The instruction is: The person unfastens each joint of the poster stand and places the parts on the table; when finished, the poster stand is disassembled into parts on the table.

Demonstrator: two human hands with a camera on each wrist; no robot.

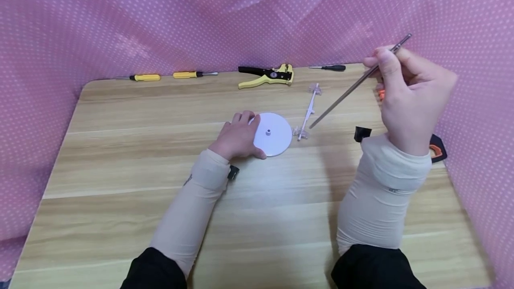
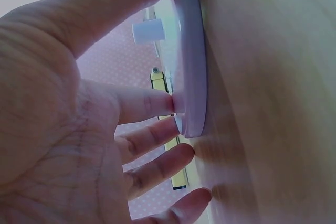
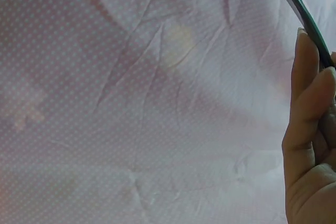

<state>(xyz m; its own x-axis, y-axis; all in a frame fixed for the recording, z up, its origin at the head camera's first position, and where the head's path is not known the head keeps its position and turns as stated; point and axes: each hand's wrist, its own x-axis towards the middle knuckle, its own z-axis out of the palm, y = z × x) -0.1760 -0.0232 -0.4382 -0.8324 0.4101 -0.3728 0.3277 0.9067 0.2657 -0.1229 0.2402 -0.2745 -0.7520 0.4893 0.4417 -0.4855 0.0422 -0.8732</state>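
left hand (image 1: 237, 137) lies spread against the left rim of the white disc (image 1: 275, 135), flat mid-desk (image 1: 120, 146), while right of the disc the right hand (image 1: 405, 97) pinches a thin metal rod (image 1: 357, 83) above the desk; no readable writing.

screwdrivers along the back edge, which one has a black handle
The black-handled screwdriver, lying rightmost, past the wire stripper. The other two have yellow handles.
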